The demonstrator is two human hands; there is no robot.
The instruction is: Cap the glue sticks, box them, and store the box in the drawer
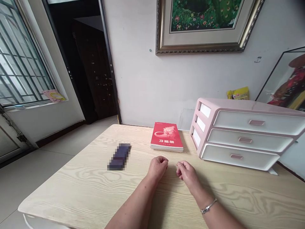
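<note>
Over the wooden table, my left hand (158,168) is curled into a loose fist with the thumb against the bent fingers. A short gap separates it from my right hand (186,174), whose fingers are also bent inward, thumb close to the forefinger. Nothing shows in either hand. Just beyond them lies a red-covered book (167,135) with white lettering, flat on the table and touched by neither hand. On my right wrist is a silver bracelet (209,206).
A pink and white three-drawer cabinet (245,140) stands on the table (78,187) at the right, its drawers closed. A blurred dark object (119,156) lies to the left. Behind the cabinet's top shows a yellow packet (238,93). The wall (138,79) rises behind the table.
</note>
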